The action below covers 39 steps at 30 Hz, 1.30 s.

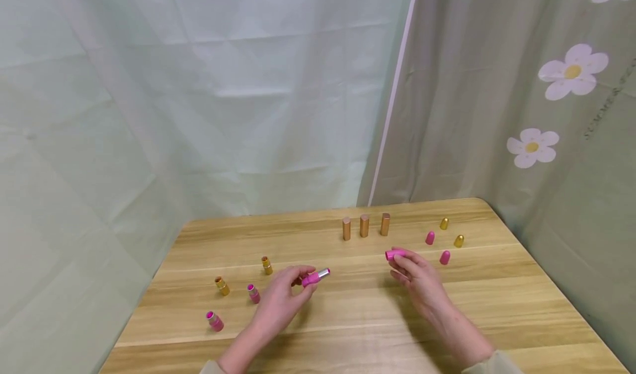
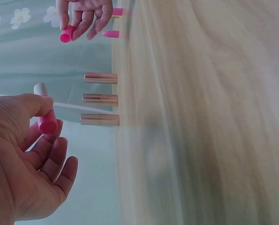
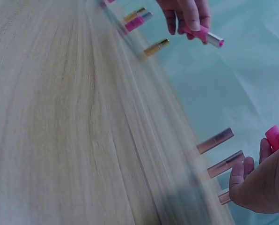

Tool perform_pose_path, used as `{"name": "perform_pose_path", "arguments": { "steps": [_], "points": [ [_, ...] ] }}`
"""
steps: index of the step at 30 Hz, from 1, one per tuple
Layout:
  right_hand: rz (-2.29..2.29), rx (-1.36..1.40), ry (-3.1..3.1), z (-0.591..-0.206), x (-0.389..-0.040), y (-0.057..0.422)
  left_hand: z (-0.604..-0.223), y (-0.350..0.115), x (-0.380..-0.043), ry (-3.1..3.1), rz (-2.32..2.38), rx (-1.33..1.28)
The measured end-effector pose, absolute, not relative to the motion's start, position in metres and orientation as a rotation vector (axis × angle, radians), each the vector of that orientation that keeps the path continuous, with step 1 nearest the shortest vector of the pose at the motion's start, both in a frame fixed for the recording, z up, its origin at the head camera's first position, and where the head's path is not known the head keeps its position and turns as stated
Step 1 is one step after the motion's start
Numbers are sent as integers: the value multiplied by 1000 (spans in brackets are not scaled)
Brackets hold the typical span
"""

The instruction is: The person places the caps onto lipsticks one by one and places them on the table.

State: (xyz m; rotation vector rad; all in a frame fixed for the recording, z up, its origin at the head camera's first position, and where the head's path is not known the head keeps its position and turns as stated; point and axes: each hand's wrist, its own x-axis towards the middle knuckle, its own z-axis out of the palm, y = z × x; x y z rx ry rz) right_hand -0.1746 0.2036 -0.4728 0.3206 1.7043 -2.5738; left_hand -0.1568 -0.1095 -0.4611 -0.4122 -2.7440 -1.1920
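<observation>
Between thumb and fingers my left hand pinches a pink lipstick tube, its silver collar tilted toward the right. My right hand holds a pink lipstick cap, open end facing left. A gap over the table separates the two parts. In the left wrist view the lipstick tube shows its pink base toward the camera, and the cap is up at the top. The right wrist view has the silver end of the tube at the top and the cap at the right edge.
Uncapped gold lipstick tubes and pink ones stand at the left of the wooden table. Three copper-coloured lipsticks line the back. Pink caps and gold caps stand at the right. Curtains hang behind.
</observation>
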Motion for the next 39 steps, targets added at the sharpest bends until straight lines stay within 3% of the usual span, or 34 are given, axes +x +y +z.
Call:
{"name": "perform_pose_path", "arguments": {
  "steps": [39],
  "points": [
    [-2503,113,1740,-477,-164,142,-446,-78,-171,-2707,-1213,-600]
  ]
}}
